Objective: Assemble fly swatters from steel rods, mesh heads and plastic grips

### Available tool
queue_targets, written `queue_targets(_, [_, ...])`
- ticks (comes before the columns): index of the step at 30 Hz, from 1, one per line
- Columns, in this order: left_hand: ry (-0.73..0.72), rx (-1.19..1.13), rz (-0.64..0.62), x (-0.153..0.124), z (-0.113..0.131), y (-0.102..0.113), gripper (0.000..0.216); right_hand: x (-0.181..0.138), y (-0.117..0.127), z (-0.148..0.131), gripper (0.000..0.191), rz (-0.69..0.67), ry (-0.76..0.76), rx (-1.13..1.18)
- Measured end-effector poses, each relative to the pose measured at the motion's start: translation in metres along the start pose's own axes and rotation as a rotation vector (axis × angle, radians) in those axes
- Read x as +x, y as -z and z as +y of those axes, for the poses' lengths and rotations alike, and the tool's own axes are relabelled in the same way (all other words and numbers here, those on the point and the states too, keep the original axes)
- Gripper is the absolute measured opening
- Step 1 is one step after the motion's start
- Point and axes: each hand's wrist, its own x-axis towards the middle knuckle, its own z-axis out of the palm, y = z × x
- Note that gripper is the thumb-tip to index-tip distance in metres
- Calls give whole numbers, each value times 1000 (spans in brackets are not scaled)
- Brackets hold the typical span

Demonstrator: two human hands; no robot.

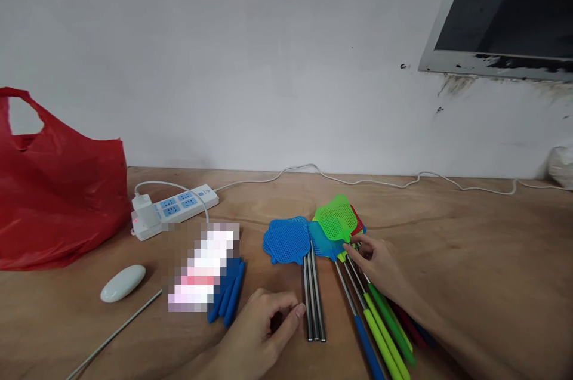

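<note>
On the wooden table (492, 249), my right hand (377, 260) pinched the green swatter (336, 218) by its neck, seemingly for its slimness; my left hand (263, 325) curled beside the steel rods (314, 302), thumb and forefinger together, nothing visible between.

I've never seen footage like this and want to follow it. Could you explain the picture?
There is no machine: a person's bare left hand and right hand are seen from a head-worn camera looking forward and down. On the wooden table are a red bag, a power strip, blue handles, blue swatter heads, metal rods and several swatters. The right hand touches the green swatter at its neck; how firmly, I can't tell. The left hand is curled beside the metal rods, nothing visibly held.
</note>
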Motion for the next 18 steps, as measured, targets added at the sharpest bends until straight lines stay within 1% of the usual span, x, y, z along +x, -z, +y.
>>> queue_targets(4, [-6, 22, -23, 0, 0, 0, 46, -1, -2, 6, 27, 0, 57, -87])
queue_targets(9, [-14, 44, -44, 0, -1, 0, 42, -3, -1, 9, 31, -44, 105, -240])
queue_targets(11, [-25, 54, -41, 0, -1, 0, 41, -3, 0, 10, 31, -39, 126, -350])
queue_targets(15, [-56, 77, -60, -2, 1, 1, 39, -3, 5, 11, 25, -20, 135, -572])
queue_targets(18, [-93, 131, -82, -4, 2, 2, 36, -3, 7, 9, 24, 10, 177, -592])
